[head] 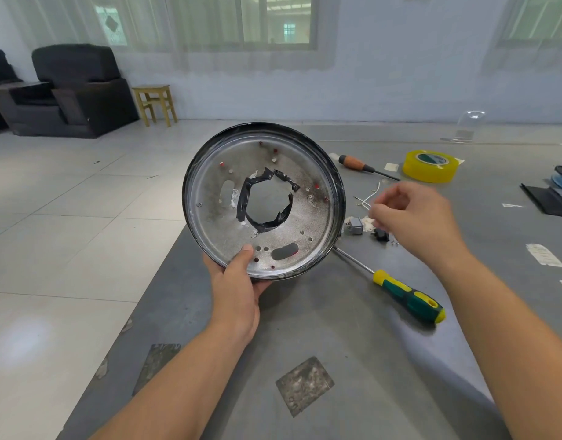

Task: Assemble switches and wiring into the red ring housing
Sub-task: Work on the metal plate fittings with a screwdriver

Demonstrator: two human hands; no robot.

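Note:
My left hand [238, 290] holds the round ring housing [210, 173] upright by its lower rim, thumb on the metal face. I see its silver inner plate with a black rim; red shows through several small holes. Torn black tape [244, 198] lines the centre hole. My right hand [413, 214] hovers to the right of the housing, fingers curled, thumb and forefinger close together with nothing visible between them. Under it on the grey table [305, 328] lie a grey switch [356, 225], a small black switch [381, 235] and thin white wires [370, 196].
A green-and-yellow screwdriver [408, 296] lies on the table, its shaft reaching under the housing. Farther back are an orange-handled screwdriver [356, 162], a yellow tape roll [430, 166] and a clear plastic stand [467, 127]. Dark objects [555, 192] sit at the right edge. Paper scraps are scattered around.

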